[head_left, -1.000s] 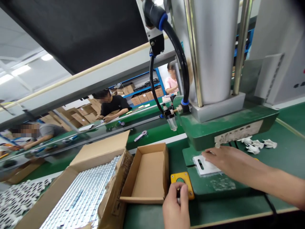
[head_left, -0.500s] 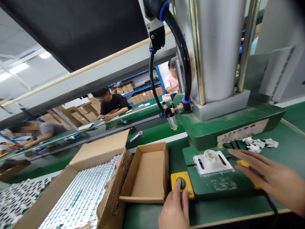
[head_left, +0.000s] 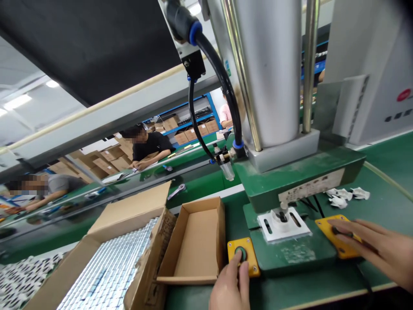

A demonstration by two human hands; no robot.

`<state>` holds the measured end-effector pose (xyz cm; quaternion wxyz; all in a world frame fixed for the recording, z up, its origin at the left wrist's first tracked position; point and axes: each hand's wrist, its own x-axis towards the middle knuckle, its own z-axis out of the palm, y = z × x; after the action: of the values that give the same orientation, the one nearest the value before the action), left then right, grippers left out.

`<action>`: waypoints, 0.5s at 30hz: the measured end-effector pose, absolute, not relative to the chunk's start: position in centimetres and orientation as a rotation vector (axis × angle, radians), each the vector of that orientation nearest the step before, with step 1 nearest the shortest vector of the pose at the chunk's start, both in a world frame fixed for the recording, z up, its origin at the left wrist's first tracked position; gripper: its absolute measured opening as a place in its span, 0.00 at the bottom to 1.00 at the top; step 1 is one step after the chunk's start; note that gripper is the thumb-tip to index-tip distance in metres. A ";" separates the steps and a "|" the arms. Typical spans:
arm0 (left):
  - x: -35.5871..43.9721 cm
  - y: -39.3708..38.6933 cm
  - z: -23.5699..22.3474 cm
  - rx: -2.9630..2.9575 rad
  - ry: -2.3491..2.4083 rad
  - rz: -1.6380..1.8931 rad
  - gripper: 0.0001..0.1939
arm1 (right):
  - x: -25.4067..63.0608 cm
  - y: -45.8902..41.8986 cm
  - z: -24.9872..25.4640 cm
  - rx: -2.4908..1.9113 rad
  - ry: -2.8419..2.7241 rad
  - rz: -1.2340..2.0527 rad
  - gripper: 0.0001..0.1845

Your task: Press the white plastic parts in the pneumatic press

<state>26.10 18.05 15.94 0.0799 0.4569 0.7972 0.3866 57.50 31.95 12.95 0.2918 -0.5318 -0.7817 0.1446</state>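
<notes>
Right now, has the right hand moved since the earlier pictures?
Yes, the right hand moved rightward, off the white plate on the press base, to the right yellow button box.

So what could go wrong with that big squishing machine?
A finger could get pinched if it slipped under the green press head, though the left hand and right hand are at the yellow button boxes. The white part might crack if it sits crooked under the metal tip.
</notes>
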 end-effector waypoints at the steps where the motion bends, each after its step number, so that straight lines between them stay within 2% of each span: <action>1: 26.3 18.0 16.6 1.257 2.221 1.243 0.13 | 57.5 31.9 13.9 -1.472 -2.098 0.498 0.16; 4: 27.7 18.4 18.7 0.787 1.636 1.401 0.23 | 56.7 32.0 16.6 -1.594 -1.977 0.876 0.21; 7: 29.9 19.3 20.3 0.461 1.174 1.478 0.28 | 54.6 32.7 18.4 -1.368 -1.953 1.210 0.28; 10: 31.7 20.2 21.1 0.411 1.010 1.503 0.28 | 51.8 33.8 20.1 -1.098 -2.031 1.262 0.26; 13: 32.9 20.6 21.2 0.362 0.961 1.502 0.30 | 49.0 34.3 22.0 -1.009 -2.084 1.207 0.21; 15: 33.2 20.6 21.1 0.342 0.963 1.517 0.32 | 47.4 34.2 23.2 -0.965 -2.098 1.166 0.21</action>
<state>33.22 20.61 21.07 0.6102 0.1480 0.4170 0.6572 47.37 34.19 23.17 0.2737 -0.3587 -0.7800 0.4335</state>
